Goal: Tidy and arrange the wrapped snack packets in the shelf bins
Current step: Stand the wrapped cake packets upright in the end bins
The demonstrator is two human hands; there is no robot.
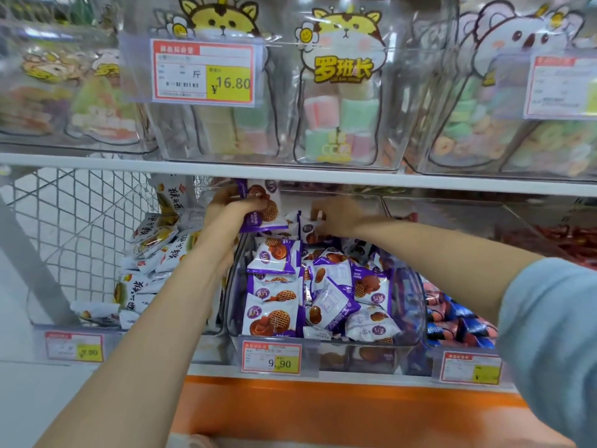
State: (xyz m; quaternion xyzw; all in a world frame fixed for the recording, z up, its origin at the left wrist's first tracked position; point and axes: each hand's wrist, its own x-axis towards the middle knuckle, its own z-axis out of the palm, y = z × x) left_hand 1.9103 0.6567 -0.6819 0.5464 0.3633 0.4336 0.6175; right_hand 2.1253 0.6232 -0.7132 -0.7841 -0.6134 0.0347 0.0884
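Note:
A clear shelf bin point(416, 305) on the lower shelf holds several purple-and-white wrapped snack packets point(274, 299) printed with brown waffle biscuits. At the back of the bin my left hand point(232, 208) grips a small stack of these purple packets point(263, 205), held upright just under the upper shelf. My right hand point(336, 218) reaches in beside it and pinches another purple packet point(310, 231) lying at the rear of the pile. Its fingertips are blurred.
The left bin holds white-and-yellow packets point(151, 253); the right bin holds blue and red packets point(458, 321). A white shelf board point(323, 176) sits low over my hands, carrying clear bins of candy bags point(339, 92). Price tags point(271, 358) line the front edge above an orange base.

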